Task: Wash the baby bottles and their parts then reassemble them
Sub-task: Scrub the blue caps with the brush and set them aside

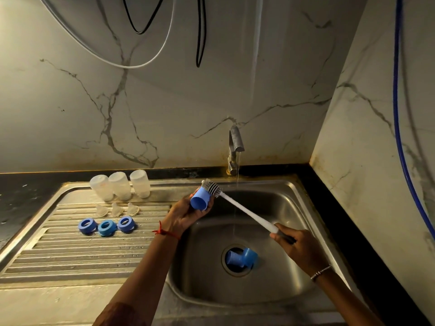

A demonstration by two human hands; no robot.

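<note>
My left hand (182,214) grips a blue bottle cap (200,199) over the left side of the sink basin (277,203), its open end facing me. My right hand (297,248) holds the dark grip of a white bottle brush (247,211), whose grey bristle head lies against the cap's far end. Two more blue caps (241,257) lie on the drain. On the draining board (70,255) stand three clear bottles (120,185) upside down, with three clear teats (117,209) and three blue collar rings (107,227) in rows before them.
The tap (236,147) at the back of the sink runs a thin stream into the basin. Black counter edges frame the sink at the back and right. Marble walls close in behind and on the right, with cables and a blue hose (400,137) hanging.
</note>
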